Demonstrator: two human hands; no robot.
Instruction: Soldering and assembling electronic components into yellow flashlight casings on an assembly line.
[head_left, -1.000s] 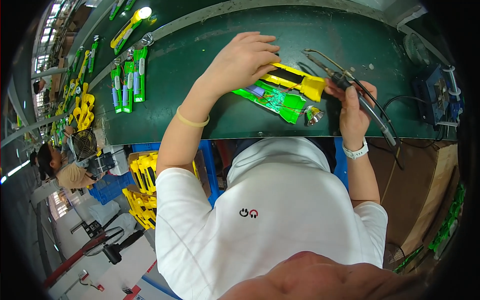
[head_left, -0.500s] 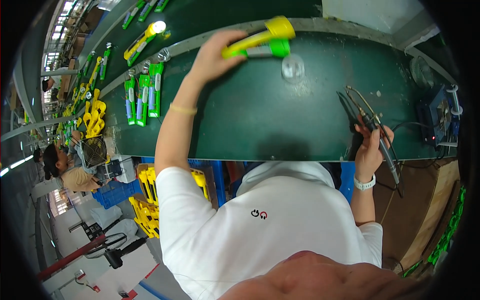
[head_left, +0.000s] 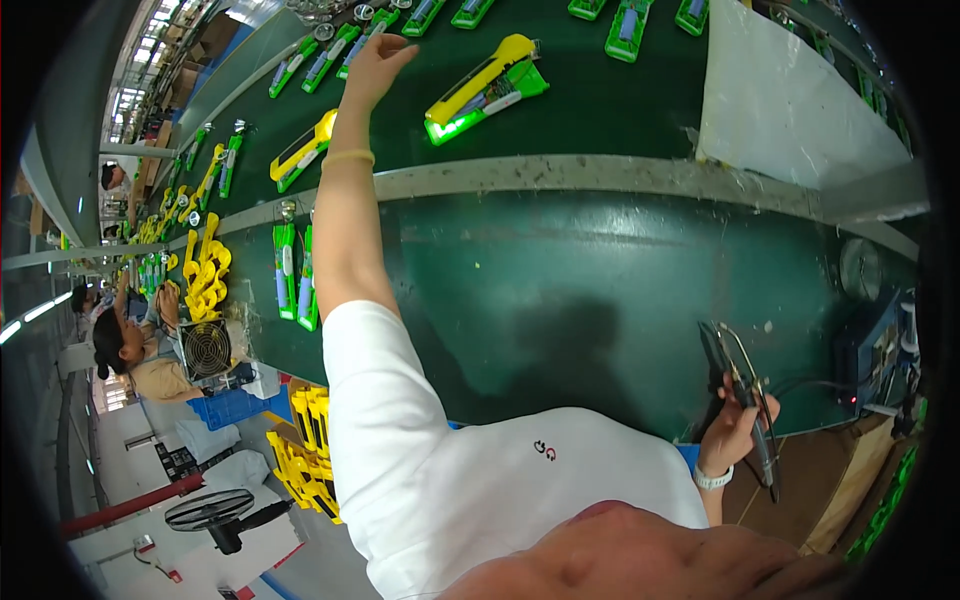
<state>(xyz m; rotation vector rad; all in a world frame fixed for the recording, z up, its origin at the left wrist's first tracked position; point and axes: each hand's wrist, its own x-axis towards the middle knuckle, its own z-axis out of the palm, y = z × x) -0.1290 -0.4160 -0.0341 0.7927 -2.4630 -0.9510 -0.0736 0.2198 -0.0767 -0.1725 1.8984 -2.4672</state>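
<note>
Green conveyor belt point(head_left: 600, 110) carrying a yellow-and-green device point(head_left: 487, 87), lit green at its lower end, lying flat and free, just right of the left hand point(head_left: 372, 62). Left hand stretched far out over the belt, fingers spread loose, gripping nothing, not touching the device. Right hand point(head_left: 738, 425) low at the near edge of the dark green workbench point(head_left: 560, 290), closed around a black soldering iron point(head_left: 745, 400), with its cable running to the right. More green units point(head_left: 296, 272) standing side by side at the bench's left end. Blue bin point(head_left: 232, 408) below, contents not possible to tell. Yellow plastic shells point(head_left: 205, 268) piled further left.
</note>
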